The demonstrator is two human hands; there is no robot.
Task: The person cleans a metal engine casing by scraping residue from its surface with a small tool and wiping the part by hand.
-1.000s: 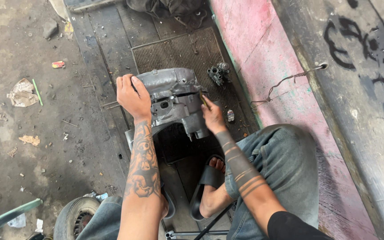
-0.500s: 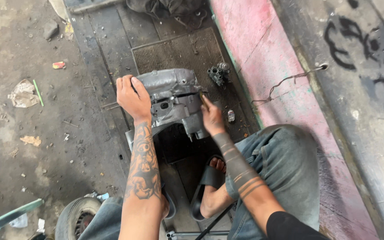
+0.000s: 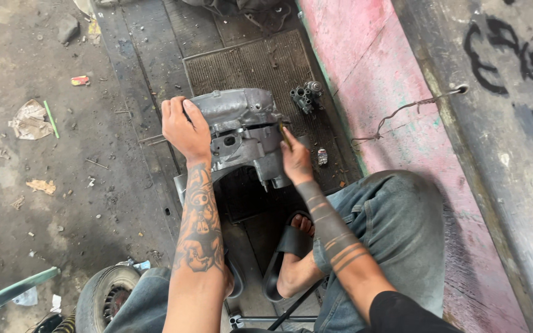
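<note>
A grey metal engine casing (image 3: 242, 132) stands on a dark ribbed floor mat in front of my knees. My left hand (image 3: 183, 129) grips the casing's left edge, thumb over its top. At the casing's right side my right hand (image 3: 295, 161) holds a thin dark tool (image 3: 283, 132), its tip against the metal. Both forearms reach forward from the bottom of the view.
A small grey metal part (image 3: 305, 97) lies on the mat (image 3: 260, 65) behind the casing. A pink wall base (image 3: 371, 80) with a bent wire (image 3: 411, 108) runs along the right. Litter dots the concrete at left. A small tyre (image 3: 103, 296) sits by my left knee.
My right hand has shifted slightly along the casing's right side with the tool. My left hand keeps its grip.
</note>
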